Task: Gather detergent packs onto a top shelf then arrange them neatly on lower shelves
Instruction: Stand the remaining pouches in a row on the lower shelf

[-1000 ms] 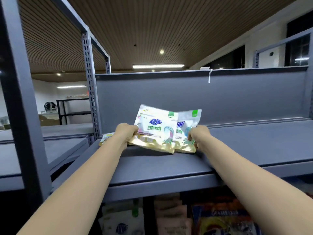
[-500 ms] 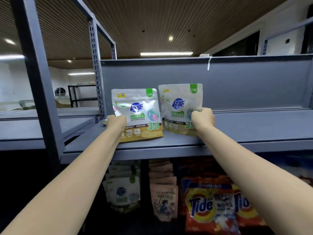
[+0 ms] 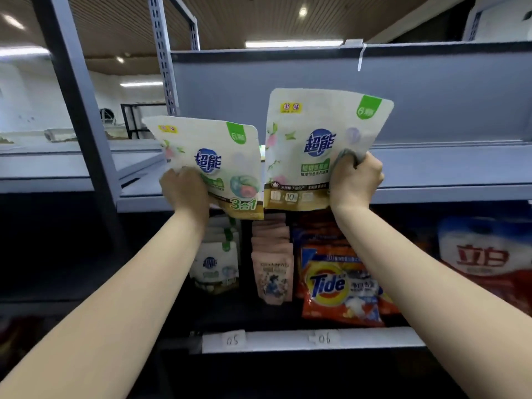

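Hands are each gripping 1 upright detergent pack mid-frame: left hand [image 3: 184,188] holding the left pack [image 3: 213,165], right hand [image 3: 355,182] the right pack [image 3: 316,148], both directly above the lower shelf [image 3: 311,339].

A brown slatted ceiling [image 3: 259,21] carries round spotlights and a long fluorescent strip light [image 3: 293,43]; white walls [image 3: 34,99] stand behind a black open rack [image 3: 135,119] far left.

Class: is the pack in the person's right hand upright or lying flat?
Upright. The right hand grips the pack with its print reading level.
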`<act>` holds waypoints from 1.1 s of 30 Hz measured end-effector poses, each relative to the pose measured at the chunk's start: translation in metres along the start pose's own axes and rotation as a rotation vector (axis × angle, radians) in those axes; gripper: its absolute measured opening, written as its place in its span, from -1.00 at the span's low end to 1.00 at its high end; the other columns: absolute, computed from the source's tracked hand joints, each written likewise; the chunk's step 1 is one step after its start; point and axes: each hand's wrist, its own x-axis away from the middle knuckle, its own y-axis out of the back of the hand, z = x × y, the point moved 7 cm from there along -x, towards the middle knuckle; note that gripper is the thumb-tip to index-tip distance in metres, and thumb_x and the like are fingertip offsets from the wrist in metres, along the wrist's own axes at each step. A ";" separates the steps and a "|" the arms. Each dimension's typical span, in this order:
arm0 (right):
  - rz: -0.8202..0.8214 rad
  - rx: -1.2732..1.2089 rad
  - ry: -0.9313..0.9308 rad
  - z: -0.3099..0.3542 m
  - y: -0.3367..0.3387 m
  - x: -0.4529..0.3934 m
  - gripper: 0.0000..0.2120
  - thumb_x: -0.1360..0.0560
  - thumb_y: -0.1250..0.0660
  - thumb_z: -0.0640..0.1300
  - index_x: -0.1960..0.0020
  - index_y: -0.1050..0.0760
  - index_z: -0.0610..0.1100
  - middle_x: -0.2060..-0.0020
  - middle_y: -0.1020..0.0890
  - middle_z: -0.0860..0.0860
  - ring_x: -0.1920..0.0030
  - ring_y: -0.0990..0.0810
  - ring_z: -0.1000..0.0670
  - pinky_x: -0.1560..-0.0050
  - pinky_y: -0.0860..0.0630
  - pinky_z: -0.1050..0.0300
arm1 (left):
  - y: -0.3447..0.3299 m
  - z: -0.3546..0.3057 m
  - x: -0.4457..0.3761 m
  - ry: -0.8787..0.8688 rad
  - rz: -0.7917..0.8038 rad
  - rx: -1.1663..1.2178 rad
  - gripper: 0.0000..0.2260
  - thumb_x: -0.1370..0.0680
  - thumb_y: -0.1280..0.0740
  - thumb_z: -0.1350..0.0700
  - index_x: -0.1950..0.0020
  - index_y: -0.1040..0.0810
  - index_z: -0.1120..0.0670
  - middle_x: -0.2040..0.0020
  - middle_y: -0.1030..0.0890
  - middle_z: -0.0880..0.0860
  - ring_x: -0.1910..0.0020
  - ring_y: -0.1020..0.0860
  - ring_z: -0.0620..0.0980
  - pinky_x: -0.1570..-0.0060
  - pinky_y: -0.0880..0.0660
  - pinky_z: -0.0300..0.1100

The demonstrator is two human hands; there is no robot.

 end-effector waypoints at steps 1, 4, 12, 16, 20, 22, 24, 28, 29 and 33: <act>0.012 0.022 0.000 -0.005 0.002 0.006 -0.74 -0.39 -0.06 -0.02 0.38 -0.36 -0.13 0.35 -0.53 -0.12 0.25 -0.44 -0.18 0.26 -0.35 0.04 | 0.005 0.003 0.005 0.012 -0.006 -0.011 -0.80 -0.33 -0.14 0.25 0.38 -0.46 -0.01 0.41 -0.55 -0.16 0.29 -0.50 -0.07 0.37 -0.39 -0.27; 0.041 0.088 0.017 -0.027 0.006 0.025 -0.70 -0.38 -0.06 0.02 0.37 -0.38 -0.16 0.36 -0.52 -0.11 0.24 -0.48 -0.19 0.26 -0.34 0.05 | 0.025 0.022 0.015 0.099 -0.039 -0.206 -0.69 -0.54 -0.17 0.26 0.34 -0.27 -0.04 0.36 -0.37 -0.09 0.14 -0.41 0.00 0.13 -0.39 -0.15; 0.207 0.269 -0.072 -0.107 -0.006 0.081 -0.68 -0.51 -0.20 -0.18 0.41 -0.43 -0.03 0.48 -0.47 0.09 0.39 -0.38 0.11 0.42 -0.23 0.16 | 0.110 0.118 0.016 0.320 -0.121 -0.270 -0.73 -0.57 -0.10 0.20 0.32 -0.37 0.03 0.28 -0.43 0.01 0.21 -0.39 0.02 0.16 -0.34 -0.16; 0.344 0.276 -0.149 -0.137 -0.033 0.111 -0.75 -0.50 -0.20 -0.26 0.31 -0.51 -0.08 0.43 -0.52 0.07 0.36 -0.45 0.06 0.43 -0.31 0.27 | 0.139 0.172 0.022 0.435 -0.017 -0.362 -0.74 -0.58 -0.13 0.14 0.27 -0.49 0.09 0.27 -0.54 0.09 0.19 -0.49 0.11 0.31 -0.43 -0.08; 0.555 0.237 -0.321 -0.170 -0.072 0.145 -0.76 -0.54 -0.19 -0.24 0.28 -0.51 -0.16 0.34 -0.56 -0.04 0.29 -0.51 -0.05 0.35 -0.38 0.16 | 0.166 0.220 0.016 0.645 -0.025 -0.392 -0.73 -0.61 -0.19 0.02 -0.01 -0.55 0.19 0.07 -0.59 0.17 0.07 -0.57 0.17 0.12 -0.54 0.06; 0.669 0.198 -0.475 -0.191 -0.092 0.166 -0.81 -0.56 -0.18 -0.20 -0.03 -0.56 -0.19 0.09 -0.60 -0.11 0.06 -0.57 -0.12 0.06 -0.53 0.05 | 0.173 0.241 0.013 0.749 -0.062 -0.354 -0.73 -0.62 -0.19 0.08 -0.15 -0.52 0.24 0.01 -0.59 0.23 0.10 -0.54 0.13 0.18 -0.49 -0.04; 0.775 0.200 -0.623 -0.213 -0.111 0.187 -0.70 -0.60 -0.16 -0.15 -0.28 -0.46 -0.19 -0.10 -0.56 -0.14 -0.11 -0.53 -0.14 -0.19 -0.46 0.00 | 0.180 0.253 0.010 0.797 -0.100 -0.331 -0.76 -0.62 -0.20 0.11 -0.22 -0.46 0.20 -0.09 -0.56 0.28 0.09 -0.50 0.11 0.16 -0.45 -0.03; 0.929 0.390 -0.701 -0.246 -0.143 0.211 -0.61 -0.64 -0.09 -0.12 -0.43 -0.28 -0.21 -0.36 -0.41 -0.16 -0.32 -0.41 -0.14 -0.31 -0.33 0.07 | 0.192 0.282 0.006 0.904 -0.072 -0.292 -0.70 -0.62 -0.16 0.19 -0.34 -0.37 0.22 -0.21 -0.53 0.25 -0.07 -0.54 0.16 0.07 -0.50 0.01; 0.928 0.374 -0.727 -0.254 -0.149 0.217 -0.61 -0.64 -0.09 -0.11 -0.44 -0.27 -0.18 -0.38 -0.40 -0.13 -0.31 -0.42 -0.10 -0.31 -0.34 0.06 | 0.194 0.288 0.006 0.933 -0.057 -0.312 -0.68 -0.62 -0.16 0.20 -0.36 -0.38 0.25 -0.21 -0.53 0.27 -0.10 -0.54 0.20 0.12 -0.52 -0.03; 0.920 0.243 -0.848 -0.281 -0.170 0.238 -0.66 -0.59 -0.17 -0.06 -0.34 -0.41 -0.10 -0.26 -0.53 -0.08 -0.20 -0.51 -0.05 -0.26 -0.46 -0.03 | 0.187 0.304 0.004 1.017 0.009 -0.275 -0.70 -0.62 -0.09 0.29 -0.34 -0.40 0.28 -0.15 -0.56 0.28 0.03 -0.54 0.19 0.14 -0.45 -0.07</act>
